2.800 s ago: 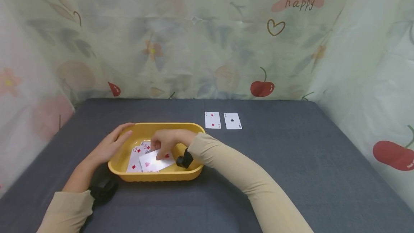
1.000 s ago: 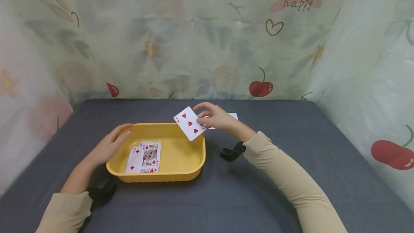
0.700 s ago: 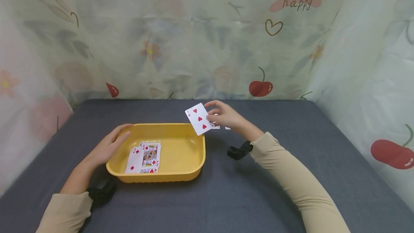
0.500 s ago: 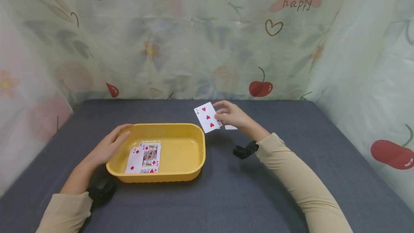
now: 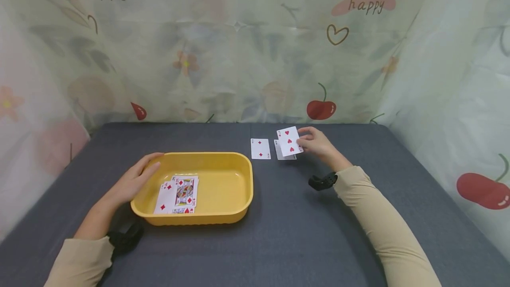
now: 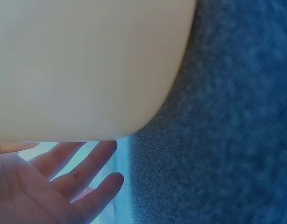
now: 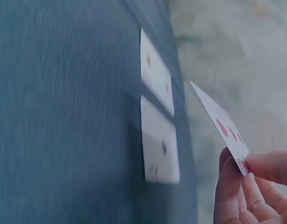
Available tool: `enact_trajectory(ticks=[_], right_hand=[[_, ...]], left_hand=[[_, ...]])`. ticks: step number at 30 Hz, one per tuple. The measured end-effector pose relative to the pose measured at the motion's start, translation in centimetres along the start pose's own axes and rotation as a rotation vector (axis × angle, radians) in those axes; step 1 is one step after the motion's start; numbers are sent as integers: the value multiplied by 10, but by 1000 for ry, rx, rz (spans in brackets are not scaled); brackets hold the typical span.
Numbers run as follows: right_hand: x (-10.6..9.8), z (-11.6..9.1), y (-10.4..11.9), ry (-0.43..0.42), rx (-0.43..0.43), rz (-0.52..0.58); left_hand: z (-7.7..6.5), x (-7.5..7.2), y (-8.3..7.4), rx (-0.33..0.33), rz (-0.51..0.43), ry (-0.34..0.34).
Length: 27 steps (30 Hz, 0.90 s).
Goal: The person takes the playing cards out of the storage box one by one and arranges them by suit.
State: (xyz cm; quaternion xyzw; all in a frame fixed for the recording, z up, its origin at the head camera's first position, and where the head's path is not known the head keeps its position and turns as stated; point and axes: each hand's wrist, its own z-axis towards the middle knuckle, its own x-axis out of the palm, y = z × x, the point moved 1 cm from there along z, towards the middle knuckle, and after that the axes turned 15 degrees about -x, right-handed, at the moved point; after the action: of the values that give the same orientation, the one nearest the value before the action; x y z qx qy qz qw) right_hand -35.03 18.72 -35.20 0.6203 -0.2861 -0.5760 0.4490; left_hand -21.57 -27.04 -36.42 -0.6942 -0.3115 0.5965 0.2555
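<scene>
playing card, white with three red hearts in a column, pinched at its right edge by the right hand, tilts above a black-suited card near a two of diamonds, while the left hand, fingers spread, rests on a yellow tub.
</scene>
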Motion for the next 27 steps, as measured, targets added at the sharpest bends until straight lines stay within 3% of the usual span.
enact_trajectory(ticks=[10, 27], right_hand=[[-28, -1, -30, -100, 77, -81], [-35, -2, -46, -84, 85, -104]], left_hand=[[0, 0, 0, -5, 2, -4], [0, 0, 1, -13, -5, 7]])
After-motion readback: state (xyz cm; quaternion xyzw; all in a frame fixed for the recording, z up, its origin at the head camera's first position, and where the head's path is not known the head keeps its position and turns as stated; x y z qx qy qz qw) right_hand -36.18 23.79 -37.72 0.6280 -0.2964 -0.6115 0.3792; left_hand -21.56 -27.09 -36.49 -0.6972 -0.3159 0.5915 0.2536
